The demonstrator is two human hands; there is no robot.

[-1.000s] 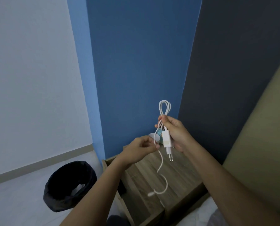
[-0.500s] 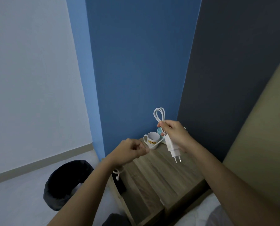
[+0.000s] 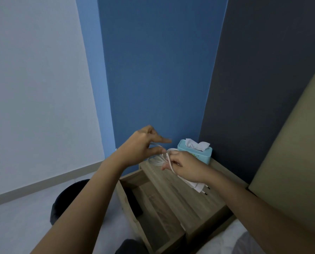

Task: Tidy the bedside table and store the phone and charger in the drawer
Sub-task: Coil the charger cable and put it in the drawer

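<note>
Both hands are up over the back of the table (image 3: 173, 187), busy with the charger. Her or his right hand (image 3: 187, 166) is clenched round the bundled cable (image 3: 157, 160), loops sticking out toward the wall, and the white plug (image 3: 199, 186) pokes out below the heel of that hand, its two pins toward the bed. Left hand (image 3: 142, 146) pinches a loose strand between thumb and forefinger right beside the right hand's knuckles, the other fingers spread. I'd say the step is winding the tail end around the coil to tie it off; the task looks about midway. Next comes passing that strand round the bundle and tucking the end in so it won't spring loose, then lowering the lot into the drawer (image 3: 145, 204), which stands pulled out at the table's left side. Something dark and flat lies along the drawer's left edge (image 3: 134, 202); it may be the phone, but it's too dim to be sure. There looks to be bare wood beside it for the coil. A teal tissue box (image 3: 195, 153) with a tissue sticking up sits at the back corner, and a dark bin (image 3: 61, 202) stands on the floor, its contents hidden.
</note>
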